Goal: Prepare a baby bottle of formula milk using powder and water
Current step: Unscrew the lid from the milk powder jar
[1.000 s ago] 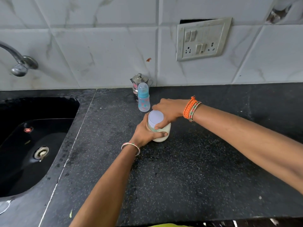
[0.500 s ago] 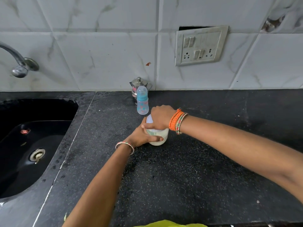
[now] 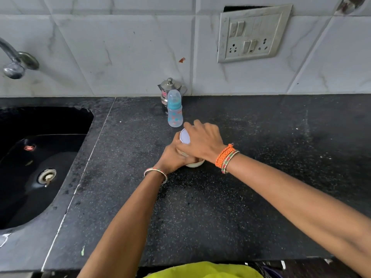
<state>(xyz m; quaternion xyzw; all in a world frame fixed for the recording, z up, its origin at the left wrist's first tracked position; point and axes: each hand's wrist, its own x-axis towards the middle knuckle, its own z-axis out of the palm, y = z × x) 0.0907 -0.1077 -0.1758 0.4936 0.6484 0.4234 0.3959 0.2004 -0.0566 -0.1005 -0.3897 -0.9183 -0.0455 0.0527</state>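
Note:
A small white jar of powder [image 3: 195, 163] stands on the black counter [image 3: 220, 207], mostly hidden by my hands. My left hand [image 3: 174, 157] wraps around its body from the left. My right hand [image 3: 202, 143] grips its pale lilac lid [image 3: 185, 136] from above, fingers curled over the rim. Just behind stands a baby bottle [image 3: 175, 109], clear with a blue collar and a clear cap, upright and untouched. A small steel lidded pot [image 3: 169, 91] sits against the wall behind the bottle.
A black sink [image 3: 36, 167] with a drain lies to the left, a steel tap [image 3: 14, 61] above it. A switch and socket plate [image 3: 253, 34] hangs on the tiled wall. Bare counter stretches right and toward me.
My right hand has turned on the lid, its fingers now further over the far rim. The left hand keeps its hold on the jar. The camera shifted slightly.

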